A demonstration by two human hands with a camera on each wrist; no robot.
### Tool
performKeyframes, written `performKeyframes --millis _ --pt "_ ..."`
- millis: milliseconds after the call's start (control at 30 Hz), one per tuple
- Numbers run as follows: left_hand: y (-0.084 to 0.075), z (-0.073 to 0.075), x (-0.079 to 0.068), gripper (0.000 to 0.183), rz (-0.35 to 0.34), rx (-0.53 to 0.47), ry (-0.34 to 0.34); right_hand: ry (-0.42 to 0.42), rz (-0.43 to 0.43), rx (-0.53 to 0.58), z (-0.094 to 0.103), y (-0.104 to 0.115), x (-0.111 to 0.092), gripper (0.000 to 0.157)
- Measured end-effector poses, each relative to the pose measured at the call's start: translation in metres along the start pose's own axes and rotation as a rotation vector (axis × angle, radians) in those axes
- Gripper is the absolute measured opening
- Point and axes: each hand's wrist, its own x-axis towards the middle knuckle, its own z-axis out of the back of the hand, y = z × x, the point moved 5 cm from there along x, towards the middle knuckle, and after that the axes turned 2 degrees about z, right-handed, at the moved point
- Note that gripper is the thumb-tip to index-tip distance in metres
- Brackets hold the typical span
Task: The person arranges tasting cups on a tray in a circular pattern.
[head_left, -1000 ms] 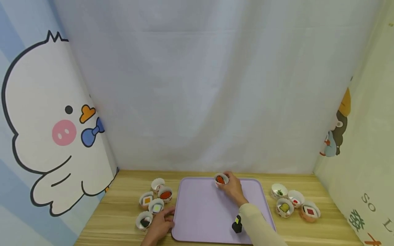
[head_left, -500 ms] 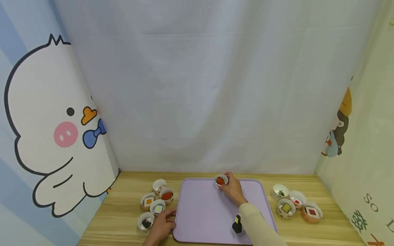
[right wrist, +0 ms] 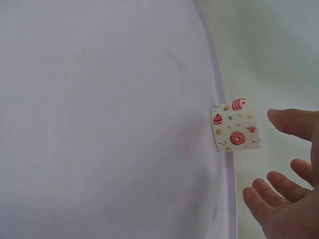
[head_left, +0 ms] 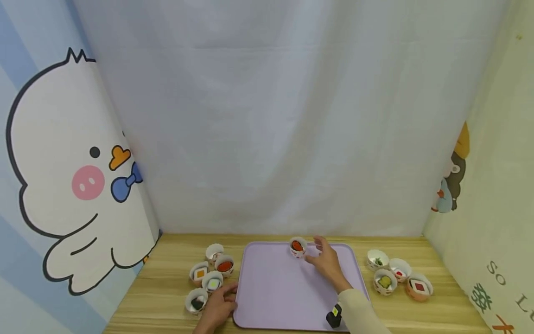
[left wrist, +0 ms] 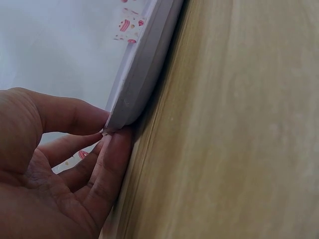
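Observation:
A small paper cup [head_left: 298,248] printed with sweets, with red-orange food inside, stands on the far edge of a lilac tray [head_left: 288,287]. My right hand [head_left: 327,262] is just right of the cup, thumb and fingers spread and apart from it. The right wrist view shows the cup [right wrist: 236,125] by the tray rim [right wrist: 219,84], the hand [right wrist: 294,199] holding nothing. At the tray's left side my left hand [head_left: 219,306] pinches the rim; in the left wrist view the thumb lies on the rim [left wrist: 142,69] and a finger is beneath it.
Left of the tray several paper cups with toy-like food cluster, among them one with red filling [head_left: 224,265] and one with dark filling [head_left: 196,301]. Several more, including a green-filled cup [head_left: 384,281], stand to the right. A pale curtain [head_left: 267,139] hangs behind the wooden table [head_left: 146,297].
My right hand has let go of the red-filled cup and drawn back to the right, fingers spreading. The cup stays on the far tray edge. My left hand keeps its place.

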Motion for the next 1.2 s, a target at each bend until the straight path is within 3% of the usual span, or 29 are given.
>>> performKeyframes --millis 267,767,1200 --pt "0.003 -0.001 -0.001 0.065 0.012 -0.019 0.005 -0.022 0.026 0.033 0.023 0.009 -0.016 0.069" --pt "0.001 0.000 0.000 0.064 -0.002 -0.012 0.001 -0.091 0.109 0.021 0.086 0.024 -0.052 0.064" --pt "0.004 -0.001 0.001 0.063 -0.007 0.000 -0.006 -0.133 0.134 -0.088 0.135 0.018 -0.086 0.064"
